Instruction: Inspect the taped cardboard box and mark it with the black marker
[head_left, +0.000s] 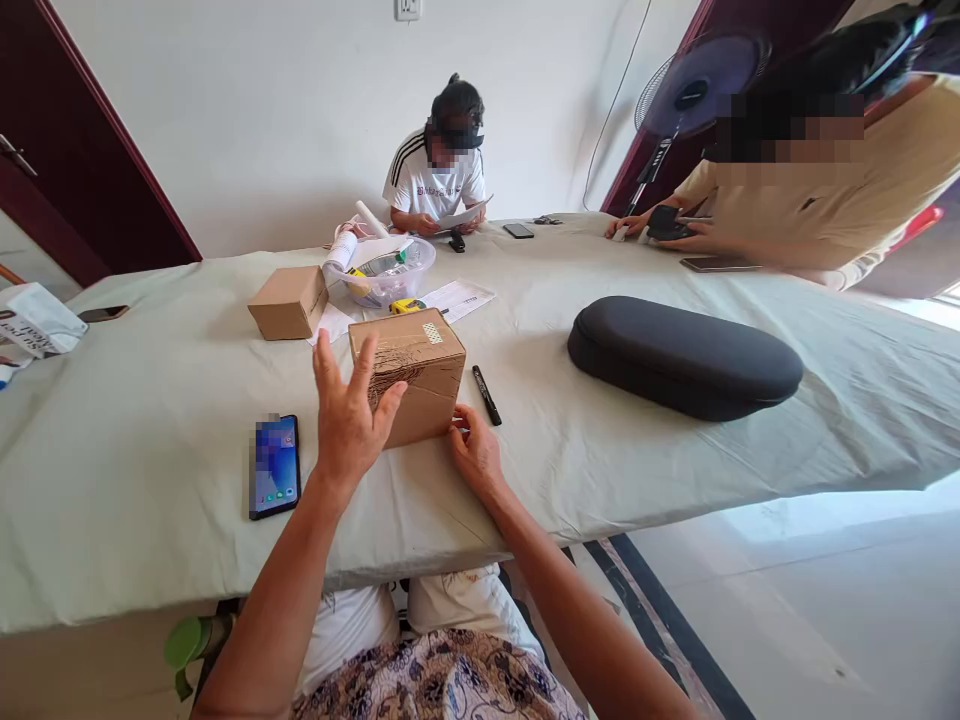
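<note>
A brown cardboard box point(427, 385) stands on the cloth-covered table in front of me, with dark scribbled lines and a pale patterned label on it. My left hand point(352, 410) is raised at the box's near left side, fingers spread and thumb in front of its face. Whether that hand touches the cardboard I cannot tell. Down by the lower right corner, my right hand point(474, 445) rests with curled fingers against the box's edge. A black marker point(486, 395) lies just right of the box. Left of my left forearm is a phone point(276, 467) with a lit screen.
A smaller cardboard box point(289, 303) and a clear plastic basin point(401, 285) of odds and ends stand behind. A yellow tape measure point(407, 306) is near the basin. To the right lies a long black case point(682, 355). Two people sit across the table, one holding paper point(461, 217).
</note>
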